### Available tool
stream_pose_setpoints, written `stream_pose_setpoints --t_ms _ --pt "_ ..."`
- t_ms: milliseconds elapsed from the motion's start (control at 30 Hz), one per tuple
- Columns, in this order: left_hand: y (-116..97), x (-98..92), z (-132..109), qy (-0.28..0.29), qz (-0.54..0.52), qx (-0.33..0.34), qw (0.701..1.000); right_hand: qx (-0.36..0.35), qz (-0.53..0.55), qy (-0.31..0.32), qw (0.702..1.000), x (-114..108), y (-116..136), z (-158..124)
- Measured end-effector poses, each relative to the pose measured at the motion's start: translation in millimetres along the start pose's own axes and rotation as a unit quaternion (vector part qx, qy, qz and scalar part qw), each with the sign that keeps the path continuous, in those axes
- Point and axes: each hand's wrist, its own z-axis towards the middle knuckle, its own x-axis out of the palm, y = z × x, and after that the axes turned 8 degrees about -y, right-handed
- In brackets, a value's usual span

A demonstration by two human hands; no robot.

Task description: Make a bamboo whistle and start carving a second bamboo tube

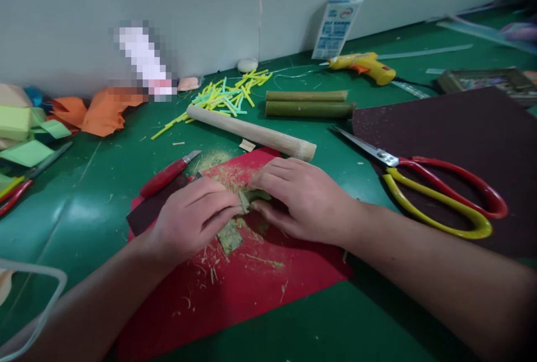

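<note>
My left hand [195, 217] and my right hand [300, 197] meet over a red sheet [260, 283] on the green table. Both are closed around a small greenish piece [250, 198] that looks like bamboo, held between their fingertips. A flat green strip [230, 237] lies on the sheet just below my left hand. Pale green shavings are scattered over the red sheet around both hands. A red-handled knife [168, 174] lies just beyond my left hand.
A pale wooden stick [251, 132] and two green bamboo sections [308, 103] lie behind the hands. Red-and-yellow scissors [436, 191] rest on a dark sheet [470, 144] at right. A yellow glue gun [367, 66], cut yellow-green straws [224, 96] and orange paper [98, 110] lie farther back.
</note>
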Motion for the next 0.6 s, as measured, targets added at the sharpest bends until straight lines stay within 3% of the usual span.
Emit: stream_pose_setpoints --t_ms 200,600 --pt "0.8 -1.9 0.1 0.018 0.007 -0.044 0.999 0.008 0.002 0.012 1.0 0.0 3.9 -0.8" --pt "4.2 0.1 -2.9 -0.005 -0.002 0.016 1.0 0.014 0.022 0.013 1.0 2.6 2.3 -1.5"
